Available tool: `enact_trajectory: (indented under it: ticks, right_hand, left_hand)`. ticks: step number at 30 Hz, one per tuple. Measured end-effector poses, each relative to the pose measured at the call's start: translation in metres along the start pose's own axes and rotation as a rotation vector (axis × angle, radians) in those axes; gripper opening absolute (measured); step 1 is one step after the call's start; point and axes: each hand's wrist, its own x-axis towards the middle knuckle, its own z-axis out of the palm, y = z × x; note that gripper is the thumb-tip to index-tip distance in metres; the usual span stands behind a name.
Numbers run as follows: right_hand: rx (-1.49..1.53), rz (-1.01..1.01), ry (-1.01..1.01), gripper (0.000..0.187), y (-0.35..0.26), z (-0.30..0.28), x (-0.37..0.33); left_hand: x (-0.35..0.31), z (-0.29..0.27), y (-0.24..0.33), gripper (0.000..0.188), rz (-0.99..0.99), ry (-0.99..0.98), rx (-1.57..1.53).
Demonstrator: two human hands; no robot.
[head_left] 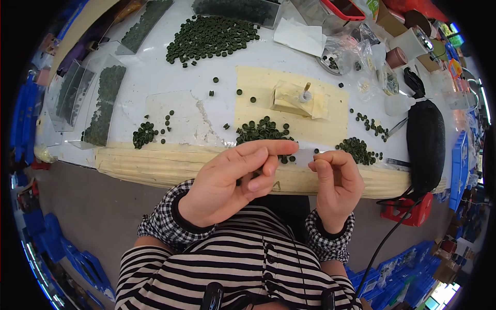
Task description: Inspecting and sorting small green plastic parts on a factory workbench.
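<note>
My left hand [230, 173] is over the table's near edge, index finger stretched to the right, thumb pressed to it and the other fingers curled. A little dark green shows by its curled fingers; what it holds, if anything, I cannot make out. My right hand [338, 178], just to the right, pinches thumb and index finger together; anything between them is too small to name. Just beyond the left fingers lies a heap of small dark green ridged round pieces [263, 128]. Another heap of green pieces [357, 150] lies beside my right hand. A taped block with an upright pin [293, 99] stands beyond both hands.
A large pile of green pieces [206, 39] lies at the back, a small cluster [144, 135] at left. Clear trays of pieces [104, 103] stand at far left. On the right are a black cloth-covered object [425, 144], tweezers [398, 126], plastic bags [356, 57] and white paper [298, 37].
</note>
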Motion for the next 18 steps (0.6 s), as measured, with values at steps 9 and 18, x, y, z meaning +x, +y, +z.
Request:
enact_trajectory:
  ticks: [9, 18]
  right_hand:
    - [0.623, 0.259, -0.063, 0.014, -0.010, 0.010, 0.000]
    - [0.806, 0.354, -0.121, 0.010, -0.006, 0.012, 0.002]
  left_hand:
    - [0.001, 0.008, -0.005, 0.038, -0.019, 0.097, 0.029]
    - [-0.001, -0.004, -0.006, 0.039, 0.035, -0.054, 0.054]
